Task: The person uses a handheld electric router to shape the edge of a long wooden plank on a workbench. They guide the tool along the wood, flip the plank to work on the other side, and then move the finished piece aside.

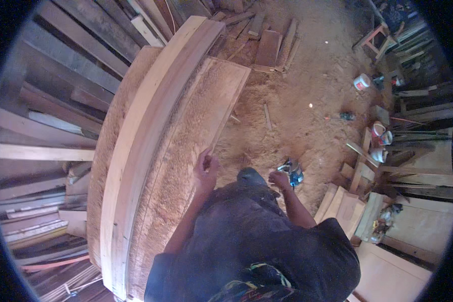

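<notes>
My left hand (205, 169) is at the near edge of the sawdust-covered workbench (186, 136), its fingers loosely bent and a gap showing between thumb and fingers. Nothing shows in it. Along the bench runs a long, thick wooden beam (141, 123), pale on one side and redder on the other. On the right, my right hand (280, 179) is closed beside a blue and silver power tool (296, 173). Whether it grips the tool or something else is hidden.
Sawdust covers the floor (287, 95). Stacked boards (50, 90) line the left side. Boards (340, 204) and white buckets (361, 81) stand on the right. Another tool (345, 116) lies on the floor, and wood offcuts (269, 48) lie beyond the bench.
</notes>
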`<state>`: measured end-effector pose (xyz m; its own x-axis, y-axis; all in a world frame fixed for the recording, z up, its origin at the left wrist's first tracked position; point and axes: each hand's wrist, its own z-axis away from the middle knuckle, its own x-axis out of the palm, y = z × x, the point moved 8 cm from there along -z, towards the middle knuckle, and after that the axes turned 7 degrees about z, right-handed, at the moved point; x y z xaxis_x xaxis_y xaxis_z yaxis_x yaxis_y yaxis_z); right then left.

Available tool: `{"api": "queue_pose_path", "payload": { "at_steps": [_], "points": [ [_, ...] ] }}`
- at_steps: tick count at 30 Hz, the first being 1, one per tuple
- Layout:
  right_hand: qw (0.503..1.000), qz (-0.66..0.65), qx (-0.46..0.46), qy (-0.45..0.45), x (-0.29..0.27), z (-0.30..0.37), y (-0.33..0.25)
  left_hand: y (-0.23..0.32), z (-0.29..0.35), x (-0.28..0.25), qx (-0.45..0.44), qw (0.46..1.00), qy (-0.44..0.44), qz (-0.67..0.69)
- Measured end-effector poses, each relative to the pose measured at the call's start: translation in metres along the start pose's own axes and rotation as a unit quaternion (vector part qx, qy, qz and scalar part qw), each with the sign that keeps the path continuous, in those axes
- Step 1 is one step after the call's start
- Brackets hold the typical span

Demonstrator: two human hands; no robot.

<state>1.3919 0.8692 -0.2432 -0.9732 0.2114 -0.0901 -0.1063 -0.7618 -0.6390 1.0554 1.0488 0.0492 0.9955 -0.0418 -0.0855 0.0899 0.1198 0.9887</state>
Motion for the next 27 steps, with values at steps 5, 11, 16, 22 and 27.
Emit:
{"api": "queue_pose_path", "payload": {
  "at_steps": [5,11,16,22,27],
  "points": [
    [0.993,-0.098,-0.031,0.052,-0.066,-0.024,-0.039,0.028,-0.082,0.072,0.029,0.996,-0.052,-0.070],
    [0.945,-0.220,0.054,0.238,-0.154,0.000,-0.022,0.032,-0.155,0.139,0.025,0.996,-0.091,-0.004],
    [0.959,-0.192,0.069,0.198,-0.199,0.019,0.057,0.051,-0.195,0.219,-0.016,0.984,-0.178,0.012],
    [0.988,-0.042,0.034,0.147,-0.166,-0.015,0.055,0.053,-0.280,0.267,0.028,0.986,-0.162,0.038],
    [0.898,0.406,0.091,0.142,-0.202,-0.079,0.046,0.061,-0.424,0.274,0.146,0.982,-0.116,0.040]
  ]
}}
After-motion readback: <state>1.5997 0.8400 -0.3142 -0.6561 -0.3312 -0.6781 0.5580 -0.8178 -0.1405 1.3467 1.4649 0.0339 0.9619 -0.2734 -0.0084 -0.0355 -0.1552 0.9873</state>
